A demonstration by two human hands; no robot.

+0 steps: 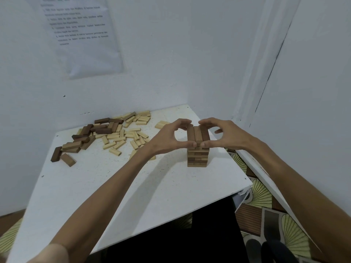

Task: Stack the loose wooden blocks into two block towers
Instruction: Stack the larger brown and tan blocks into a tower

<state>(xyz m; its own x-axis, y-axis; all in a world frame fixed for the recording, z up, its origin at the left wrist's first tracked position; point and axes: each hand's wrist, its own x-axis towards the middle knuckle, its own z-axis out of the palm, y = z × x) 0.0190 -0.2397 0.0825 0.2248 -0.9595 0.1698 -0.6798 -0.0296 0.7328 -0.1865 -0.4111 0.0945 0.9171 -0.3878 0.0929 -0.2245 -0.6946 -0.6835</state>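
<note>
Head view, tower: one tower (197, 157) of brown blocks stands upright on the right part of the white table (133, 186), near its right edge, with its layers crossing
Top layer: the top layer (197, 134) is three blocks side by side, running near to far, and lies on the tower
Left hand: the left hand (167, 138) reaches in from the left and pinches the top layer, thumb on its near end, fingers curled over its far end
Right hand: the right hand (225, 133) grips the same layer from the right in the same way; the two thumb tips almost meet
Loose blocks: the loose blocks (117, 133), pale and dark, lie scattered on the far left of the table, well apart from the tower
Wall: a printed sheet (85, 35) hangs on the far wall, text too blurred to read
</note>
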